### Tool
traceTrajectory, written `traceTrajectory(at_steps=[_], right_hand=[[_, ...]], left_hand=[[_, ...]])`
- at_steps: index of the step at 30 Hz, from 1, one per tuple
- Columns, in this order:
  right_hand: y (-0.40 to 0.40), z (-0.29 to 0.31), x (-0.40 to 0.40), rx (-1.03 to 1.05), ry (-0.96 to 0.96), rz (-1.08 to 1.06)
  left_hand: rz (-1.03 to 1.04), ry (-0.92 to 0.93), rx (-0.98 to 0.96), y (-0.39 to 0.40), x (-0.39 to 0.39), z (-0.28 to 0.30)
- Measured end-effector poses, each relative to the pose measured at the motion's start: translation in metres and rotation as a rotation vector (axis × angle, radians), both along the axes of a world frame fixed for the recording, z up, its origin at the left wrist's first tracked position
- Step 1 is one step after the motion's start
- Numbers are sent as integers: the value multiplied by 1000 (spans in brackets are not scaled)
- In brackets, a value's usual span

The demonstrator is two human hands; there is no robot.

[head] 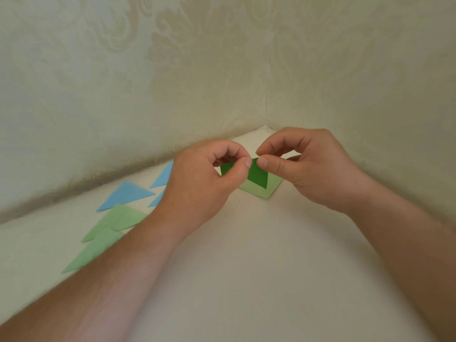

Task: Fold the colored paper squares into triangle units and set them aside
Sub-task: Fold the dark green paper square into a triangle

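A dark green paper square (257,176) is lifted slightly above the white surface near the corner of the walls. My left hand (209,178) pinches its top edge between thumb and forefinger. My right hand (308,166) pinches the same top edge just beside it. Under the dark green sheet lies a light green paper square (267,190) flat on the surface. To the left lie folded triangles: three light blue triangles (128,195) and two light green triangles (116,219), partly hidden by my left forearm.
A white tabletop (246,255) runs into a corner formed by two pale patterned walls (172,82). The walls stand close behind the papers and both hands.
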State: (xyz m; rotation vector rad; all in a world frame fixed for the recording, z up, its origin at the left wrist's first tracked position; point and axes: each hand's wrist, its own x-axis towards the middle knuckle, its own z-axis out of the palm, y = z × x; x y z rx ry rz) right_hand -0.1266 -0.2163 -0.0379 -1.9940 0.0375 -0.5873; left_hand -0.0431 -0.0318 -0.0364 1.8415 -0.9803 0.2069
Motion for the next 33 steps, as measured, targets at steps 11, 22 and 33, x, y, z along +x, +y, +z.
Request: traceTrajectory(at_steps=[11,22,33], right_hand=[[-6,7,0,120,-8,-75],[2,8,2,339,43,-119],[11,8,4,852,168,143]], left_hand=[[8,153,-123,0,11,-2],[45,210,-316,-4,16,-3],[-189,435,-249,-13,4,-14]])
